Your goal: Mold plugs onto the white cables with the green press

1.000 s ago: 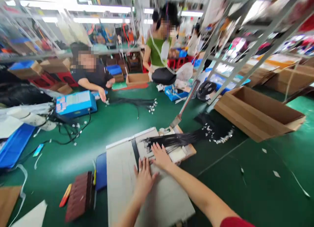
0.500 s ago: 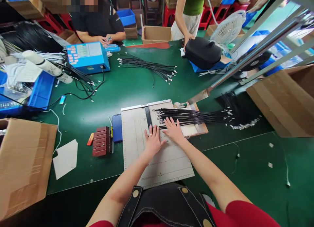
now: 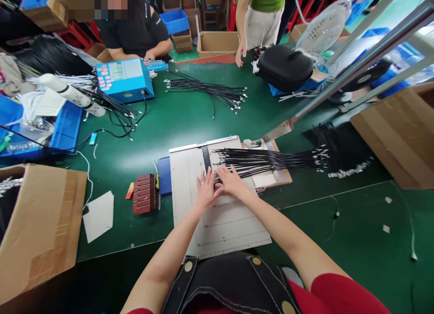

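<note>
A bundle of black cables (image 3: 261, 159) with pale connector ends lies across the right part of a paper cutter board (image 3: 190, 214). My right hand (image 3: 231, 182) rests with fingers spread at the near left ends of the cables. Beside it, my left hand (image 3: 205, 192) has its fingers stretched toward the dark guide bar (image 3: 205, 158). Both thumbs meet or nearly meet. Whether the fingertips press on any cable is hard to see. The cutter's raised blade arm (image 3: 278, 130) slants up to the right, beyond the cables.
Left of the board sit a dark red grooved block (image 3: 145, 194) and a cardboard box (image 3: 50, 219). Farther back are a blue machine (image 3: 125, 79), another cable bundle (image 3: 206, 90) and a black case (image 3: 285, 67). Two people are across the table. More cables (image 3: 342, 151) lie right.
My right hand has shifted left and nearer me, closer to my left hand. Across the table, the standing person's hand has come away from the black case.
</note>
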The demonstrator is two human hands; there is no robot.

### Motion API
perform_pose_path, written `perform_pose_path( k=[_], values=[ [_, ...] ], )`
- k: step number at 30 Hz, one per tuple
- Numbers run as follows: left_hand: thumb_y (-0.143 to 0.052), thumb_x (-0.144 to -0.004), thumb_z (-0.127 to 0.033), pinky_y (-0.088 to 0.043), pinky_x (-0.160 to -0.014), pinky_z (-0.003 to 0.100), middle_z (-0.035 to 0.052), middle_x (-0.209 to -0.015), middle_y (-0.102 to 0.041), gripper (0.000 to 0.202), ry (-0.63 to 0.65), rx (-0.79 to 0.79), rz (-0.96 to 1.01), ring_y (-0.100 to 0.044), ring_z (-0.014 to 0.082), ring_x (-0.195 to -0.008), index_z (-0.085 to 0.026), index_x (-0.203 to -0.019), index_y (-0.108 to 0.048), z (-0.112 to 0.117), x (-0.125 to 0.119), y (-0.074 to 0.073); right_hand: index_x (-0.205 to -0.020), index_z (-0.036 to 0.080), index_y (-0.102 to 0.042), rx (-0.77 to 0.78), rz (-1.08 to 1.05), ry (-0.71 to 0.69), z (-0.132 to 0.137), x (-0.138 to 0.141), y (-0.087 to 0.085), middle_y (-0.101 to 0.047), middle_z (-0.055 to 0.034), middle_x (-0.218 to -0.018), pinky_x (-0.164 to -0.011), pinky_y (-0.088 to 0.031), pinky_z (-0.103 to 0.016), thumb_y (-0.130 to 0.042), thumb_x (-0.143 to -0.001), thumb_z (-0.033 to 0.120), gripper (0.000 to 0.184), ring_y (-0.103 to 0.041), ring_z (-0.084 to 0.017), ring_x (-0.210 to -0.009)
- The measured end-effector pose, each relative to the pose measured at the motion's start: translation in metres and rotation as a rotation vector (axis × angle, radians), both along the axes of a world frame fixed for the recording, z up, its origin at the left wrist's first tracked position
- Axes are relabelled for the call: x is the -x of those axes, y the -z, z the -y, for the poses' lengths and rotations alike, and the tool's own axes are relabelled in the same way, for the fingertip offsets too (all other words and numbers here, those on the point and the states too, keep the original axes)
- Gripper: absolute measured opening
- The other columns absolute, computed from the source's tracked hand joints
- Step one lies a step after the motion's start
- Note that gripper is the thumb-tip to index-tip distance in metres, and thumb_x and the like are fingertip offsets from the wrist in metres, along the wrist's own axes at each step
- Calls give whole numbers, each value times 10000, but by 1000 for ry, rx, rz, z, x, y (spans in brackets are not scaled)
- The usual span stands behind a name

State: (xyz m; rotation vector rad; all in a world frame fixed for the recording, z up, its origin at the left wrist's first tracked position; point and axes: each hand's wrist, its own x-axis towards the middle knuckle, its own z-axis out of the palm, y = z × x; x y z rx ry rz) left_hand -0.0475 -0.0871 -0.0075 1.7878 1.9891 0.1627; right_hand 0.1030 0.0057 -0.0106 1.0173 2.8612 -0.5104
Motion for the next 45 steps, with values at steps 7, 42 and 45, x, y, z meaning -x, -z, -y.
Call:
perform_pose_path(
  k=[7,42,45],
  values=[
    [-429,-978,-594,-72,-1202,672,112,-1644,-273,739,105,27,-3,-117,373,-1545,-215,-1594,-275,-2,-9,-3,-1515,118,-423,-40,21,-16,-15,-19,2,-375,-145,-1586,-1226,-178,-584,-367,-1025,484,614,-305,-307,-1496],
    [-433,-923,-701,-45,-1219,658,118,-1647,-245,850,-41,-54,-228,-165,375,-1535,-163,-1572,-319,-20,-28,8,-1549,148,-361,-126,97,240,-32,-25,9,-264,-139,-1627,-1185,-205,-659,-347,-1024,541,657,-255,-334,-1512],
    [-447,-939,-657,-54,-1215,663,104,-1645,-252,793,-13,-47,-186,-173,373,-1534,-205,-1578,-314,-24,-31,4,-1534,165,-394,-141,70,172,-31,-19,6,-332,-131,-1604,-1204,-217,-618,-366,-1021,539,635,-294,-303,-1501]
  ],
)
